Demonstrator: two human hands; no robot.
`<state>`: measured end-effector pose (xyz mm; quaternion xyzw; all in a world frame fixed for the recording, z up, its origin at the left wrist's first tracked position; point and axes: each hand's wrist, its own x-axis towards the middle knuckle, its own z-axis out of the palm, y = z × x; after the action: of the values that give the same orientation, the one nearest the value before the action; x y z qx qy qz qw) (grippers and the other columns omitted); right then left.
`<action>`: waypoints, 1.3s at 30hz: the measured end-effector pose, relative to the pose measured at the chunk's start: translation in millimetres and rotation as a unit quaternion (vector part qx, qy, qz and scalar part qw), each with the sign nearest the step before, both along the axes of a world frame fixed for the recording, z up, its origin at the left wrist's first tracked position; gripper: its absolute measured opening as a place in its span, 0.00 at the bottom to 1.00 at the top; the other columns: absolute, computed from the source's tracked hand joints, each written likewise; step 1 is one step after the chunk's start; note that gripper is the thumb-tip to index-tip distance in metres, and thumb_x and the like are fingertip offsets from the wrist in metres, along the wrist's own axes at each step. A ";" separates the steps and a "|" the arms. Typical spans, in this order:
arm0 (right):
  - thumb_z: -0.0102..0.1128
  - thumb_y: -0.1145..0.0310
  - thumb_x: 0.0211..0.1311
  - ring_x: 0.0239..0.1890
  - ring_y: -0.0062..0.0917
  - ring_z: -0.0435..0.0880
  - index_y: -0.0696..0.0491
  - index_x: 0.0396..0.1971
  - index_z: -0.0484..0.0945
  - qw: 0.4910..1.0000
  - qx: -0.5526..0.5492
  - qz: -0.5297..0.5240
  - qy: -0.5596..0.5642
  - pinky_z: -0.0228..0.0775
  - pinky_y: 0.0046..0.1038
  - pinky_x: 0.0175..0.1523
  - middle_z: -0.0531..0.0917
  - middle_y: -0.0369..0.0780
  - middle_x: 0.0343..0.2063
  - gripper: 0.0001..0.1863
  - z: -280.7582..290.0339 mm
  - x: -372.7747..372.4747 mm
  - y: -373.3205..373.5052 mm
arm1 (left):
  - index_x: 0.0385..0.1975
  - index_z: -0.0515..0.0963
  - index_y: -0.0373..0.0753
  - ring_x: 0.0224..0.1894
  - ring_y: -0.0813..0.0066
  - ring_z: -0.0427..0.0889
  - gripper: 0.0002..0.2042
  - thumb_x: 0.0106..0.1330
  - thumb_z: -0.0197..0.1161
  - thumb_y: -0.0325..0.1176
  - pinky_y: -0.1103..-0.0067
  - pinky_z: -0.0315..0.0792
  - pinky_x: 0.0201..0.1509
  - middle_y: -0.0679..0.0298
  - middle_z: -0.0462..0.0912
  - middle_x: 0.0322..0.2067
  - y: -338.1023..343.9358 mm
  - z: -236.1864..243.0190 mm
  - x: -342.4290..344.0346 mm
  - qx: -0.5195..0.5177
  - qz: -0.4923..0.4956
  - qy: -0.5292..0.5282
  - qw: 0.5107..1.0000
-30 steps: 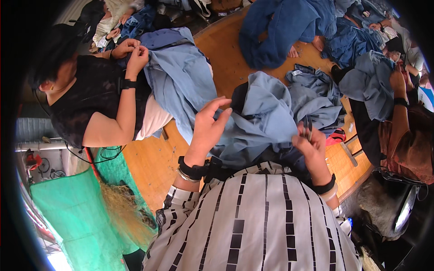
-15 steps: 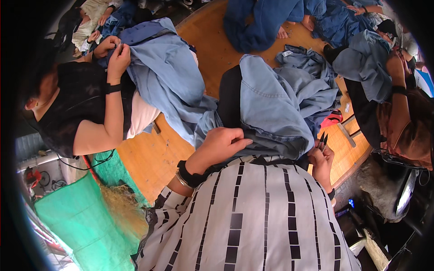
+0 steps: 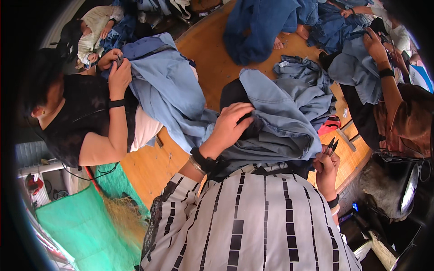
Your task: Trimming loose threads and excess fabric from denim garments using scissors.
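A light blue denim garment (image 3: 280, 104) with stitched seams lies bunched over my lap and a black-clad knee. My left hand (image 3: 229, 124) is closed on its folded edge, thumb and fingers together near the dark part. At the garment's right end, my right hand (image 3: 326, 169) is closed round small dark thread snips (image 3: 332, 145). Their two pointed blades stick up, slightly apart. The fingers of this hand are next to the cloth; whether they also grip it I cannot tell.
A person on the left (image 3: 86, 113) works on another denim garment (image 3: 162, 86). Someone on the right (image 3: 402, 117) handles more denim (image 3: 357, 67). Loose denim (image 3: 305, 81) lies on the wooden platform (image 3: 149, 176). Green sheeting (image 3: 86, 221) hangs at lower left.
My left hand has moved up and forward along the garment, lifting and shifting its edge. My right hand with the snips has moved slightly right. The right-hand person's arm has risen.
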<state>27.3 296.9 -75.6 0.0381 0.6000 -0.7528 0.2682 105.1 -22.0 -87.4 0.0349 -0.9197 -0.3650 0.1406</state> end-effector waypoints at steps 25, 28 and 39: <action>0.51 0.62 0.67 0.19 0.08 0.56 0.57 0.34 0.77 0.965 -0.108 -0.125 0.202 0.47 0.16 0.27 0.68 0.26 0.20 0.13 52.6 -81.7 -17.9 | 0.40 0.76 0.34 0.41 0.81 0.78 0.07 0.70 0.57 0.31 0.83 0.70 0.50 0.67 0.81 0.38 -1.7 161.9 -15.9 0.539 -0.046 0.047 0.840; 0.56 0.68 0.67 0.25 0.07 0.63 0.55 0.33 0.78 0.959 0.018 -0.144 0.242 0.51 0.13 0.31 0.71 0.25 0.25 0.07 40.4 -89.9 -46.1 | 0.38 0.78 0.35 0.37 0.82 0.80 0.07 0.72 0.56 0.31 0.83 0.73 0.45 0.67 0.83 0.36 -8.9 144.6 -29.4 0.622 -0.013 0.039 0.782; 0.67 0.73 0.58 0.20 0.18 0.69 0.58 0.24 0.74 0.897 0.085 0.021 0.432 0.59 0.20 0.27 0.74 0.34 0.18 0.10 46.9 -1.5 -58.5 | 0.45 0.77 0.32 0.46 0.71 0.81 0.10 0.74 0.50 0.30 0.76 0.74 0.55 0.60 0.82 0.44 -33.4 98.1 -74.4 0.711 0.155 0.049 0.684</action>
<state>25.8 238.4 -28.7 -0.2814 0.7190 -0.6355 -0.0060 30.7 -55.4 10.7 0.2486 -0.3570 -0.8837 0.1725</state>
